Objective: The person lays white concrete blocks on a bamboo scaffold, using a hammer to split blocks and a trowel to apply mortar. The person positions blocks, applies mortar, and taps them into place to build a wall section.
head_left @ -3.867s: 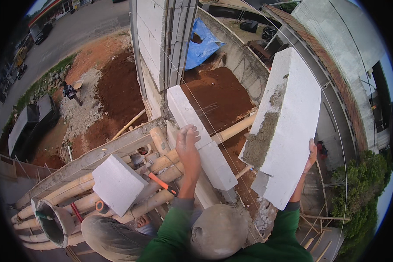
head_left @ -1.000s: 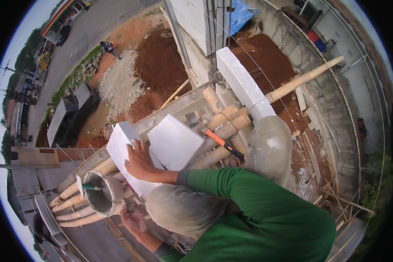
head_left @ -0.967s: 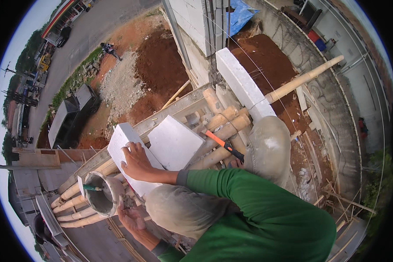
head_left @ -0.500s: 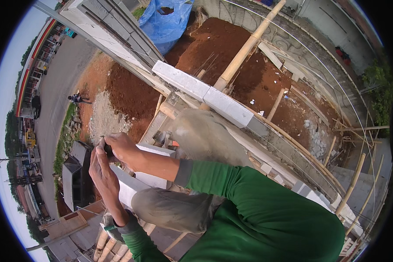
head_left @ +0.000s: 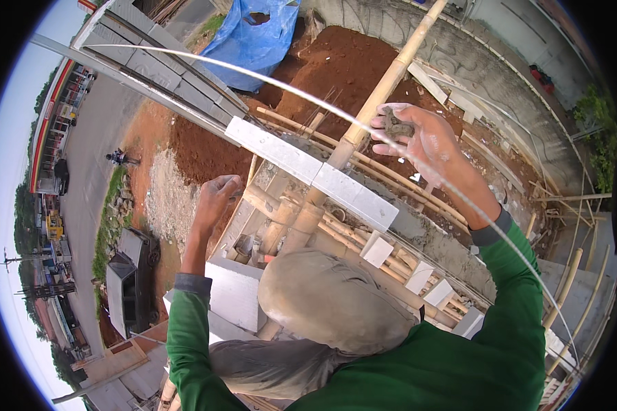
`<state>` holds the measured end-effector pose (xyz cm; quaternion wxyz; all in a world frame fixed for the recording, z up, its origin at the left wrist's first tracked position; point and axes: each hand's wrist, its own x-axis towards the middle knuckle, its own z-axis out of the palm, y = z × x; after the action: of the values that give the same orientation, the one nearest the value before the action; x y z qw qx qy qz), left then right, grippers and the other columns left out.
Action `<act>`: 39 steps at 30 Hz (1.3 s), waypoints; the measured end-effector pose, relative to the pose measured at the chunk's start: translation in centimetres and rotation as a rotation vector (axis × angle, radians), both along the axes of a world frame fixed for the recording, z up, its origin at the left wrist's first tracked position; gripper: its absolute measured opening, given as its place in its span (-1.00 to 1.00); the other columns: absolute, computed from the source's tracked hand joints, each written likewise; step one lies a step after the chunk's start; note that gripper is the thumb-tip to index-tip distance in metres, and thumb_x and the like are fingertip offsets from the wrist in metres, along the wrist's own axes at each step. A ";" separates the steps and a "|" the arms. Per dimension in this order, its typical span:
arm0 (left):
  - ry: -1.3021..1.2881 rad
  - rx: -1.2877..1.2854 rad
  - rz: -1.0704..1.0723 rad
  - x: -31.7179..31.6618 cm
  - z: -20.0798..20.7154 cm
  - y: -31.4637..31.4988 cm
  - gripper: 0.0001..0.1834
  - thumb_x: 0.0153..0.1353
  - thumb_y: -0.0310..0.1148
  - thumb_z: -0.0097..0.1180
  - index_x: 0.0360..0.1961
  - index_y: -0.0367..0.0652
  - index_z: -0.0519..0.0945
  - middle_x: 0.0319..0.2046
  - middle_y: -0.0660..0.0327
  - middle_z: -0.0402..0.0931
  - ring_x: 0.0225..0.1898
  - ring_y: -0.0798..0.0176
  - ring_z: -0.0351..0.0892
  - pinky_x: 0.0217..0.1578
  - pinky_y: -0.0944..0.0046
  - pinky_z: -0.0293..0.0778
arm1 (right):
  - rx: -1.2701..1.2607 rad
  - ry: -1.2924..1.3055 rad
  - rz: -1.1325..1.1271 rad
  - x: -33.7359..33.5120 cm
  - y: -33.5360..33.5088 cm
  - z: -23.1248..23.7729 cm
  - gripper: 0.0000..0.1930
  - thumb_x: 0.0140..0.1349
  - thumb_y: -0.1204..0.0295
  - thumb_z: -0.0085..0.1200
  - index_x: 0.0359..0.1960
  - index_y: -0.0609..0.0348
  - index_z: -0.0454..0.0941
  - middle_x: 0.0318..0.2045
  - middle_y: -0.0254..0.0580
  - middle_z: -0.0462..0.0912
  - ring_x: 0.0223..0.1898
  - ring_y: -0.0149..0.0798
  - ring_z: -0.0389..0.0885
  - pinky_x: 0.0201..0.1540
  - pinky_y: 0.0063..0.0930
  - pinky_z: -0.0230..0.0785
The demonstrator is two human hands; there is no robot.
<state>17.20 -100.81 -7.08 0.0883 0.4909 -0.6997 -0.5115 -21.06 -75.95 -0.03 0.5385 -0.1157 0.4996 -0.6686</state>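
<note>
My right hand (head_left: 435, 140) is raised at the right, dusted white, its fingers curled around a grey lump (head_left: 397, 125) that looks like mortar. A pale string (head_left: 308, 98) arcs across the view and passes in front of this hand; whether the hand touches it I cannot tell. My left hand (head_left: 218, 200) is closed at the left, fingers curled in; anything inside them is hidden. Between the hands, two white blocks (head_left: 353, 196) lie end to end along the top of the wall. My bent knee (head_left: 329, 294) is just below them.
Bamboo poles (head_left: 384, 85) cross beneath and beyond the wall. More white blocks (head_left: 236, 291) stand beside my knee. Below are red soil (head_left: 343, 61), a blue tarp (head_left: 257, 41) and a parked dark vehicle (head_left: 127, 281). A block wall with a metal edge (head_left: 151, 99) rises at upper left.
My hands were together at the left around a small dark thing. Now they are apart: the right has swung far right with the grey lump, and the string shows close in front.
</note>
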 end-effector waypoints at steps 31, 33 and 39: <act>0.312 0.278 0.652 -15.0 -20.8 12.2 -0.29 0.33 -0.02 0.40 0.24 -0.48 0.64 -0.03 -0.17 0.78 -0.03 -0.06 0.81 0.01 0.01 0.66 | 0.157 1.171 0.582 6.9 -16.0 -20.6 -0.13 0.40 -0.14 0.24 0.50 0.33 0.39 0.27 0.52 0.59 0.37 0.31 0.58 0.43 0.00 0.38; 0.076 0.126 0.659 -16.2 -20.6 13.4 -0.22 0.32 -0.01 0.41 0.27 -0.53 0.58 0.05 -0.24 0.74 0.03 -0.12 0.80 0.07 -0.02 0.65 | 0.135 1.172 0.646 9.3 -16.1 -21.1 -0.12 0.46 -0.17 0.15 0.53 0.35 0.32 0.35 0.50 0.52 0.42 0.40 0.49 0.46 0.07 0.32; 0.104 0.027 0.703 -16.6 -18.7 13.7 -0.23 0.24 -0.04 0.41 0.22 -0.57 0.62 -0.05 -0.41 0.73 0.04 -0.33 0.78 0.07 -0.11 0.63 | 0.081 1.154 0.624 8.8 -18.6 -26.5 -0.31 0.62 -0.10 -0.12 0.53 0.17 0.30 0.32 0.44 0.57 0.37 0.47 0.50 0.39 0.14 0.35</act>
<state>0.58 -87.13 -25.74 0.2879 0.6760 -0.4760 -0.4833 -12.26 -94.52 -26.55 0.3567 -0.5749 0.6760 -0.2922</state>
